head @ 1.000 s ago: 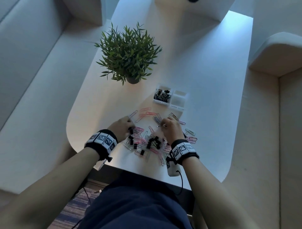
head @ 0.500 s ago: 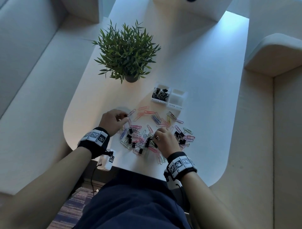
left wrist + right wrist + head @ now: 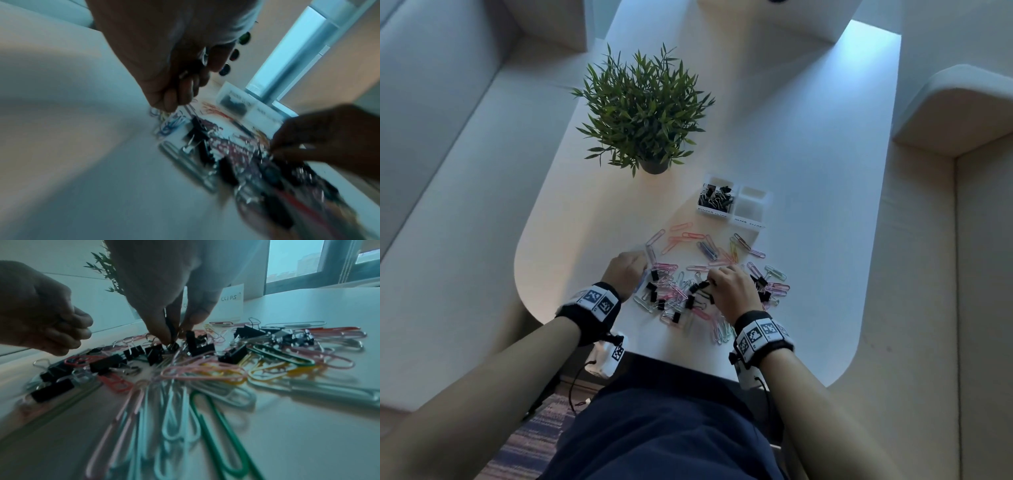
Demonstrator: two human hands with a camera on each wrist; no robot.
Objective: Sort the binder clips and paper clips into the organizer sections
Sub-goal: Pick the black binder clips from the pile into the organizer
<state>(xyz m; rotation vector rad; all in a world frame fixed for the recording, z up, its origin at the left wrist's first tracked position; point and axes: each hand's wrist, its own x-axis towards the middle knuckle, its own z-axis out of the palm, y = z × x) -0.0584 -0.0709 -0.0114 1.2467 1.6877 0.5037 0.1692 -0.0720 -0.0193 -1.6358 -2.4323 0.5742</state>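
Black binder clips [image 3: 690,296] lie tangled with coloured paper clips [image 3: 681,240] in one heap on the white counter [image 3: 808,171] right in front of me, and I am partway through picking out the black ones. My right hand [image 3: 732,291] is down in the middle of the heap, thumb and fingertips [image 3: 164,335] pinched together on the wire handle of one binder clip, which has not left the pile. My left hand [image 3: 625,272] sits at the heap's left edge with its fingers curled in; the left wrist view shows bits of bright metal inside the fist, so I judge it holds clips gathered there, though the blur keeps me from telling which kind. The organizer [image 3: 732,205] stands beyond the heap, near the potted plant [image 3: 640,106], well apart from both hands. Its left section already holds a mound of binder clips, while the right one, labelled for paper clips, looks bare as far as I can see. So the binder clips are partly sorted and the paper clips are all left to do. Next I need to lift this clip straight up so its handle does not drag looped paper clips along, then carry it forward to the left section and let go over it, not the neighbouring one.
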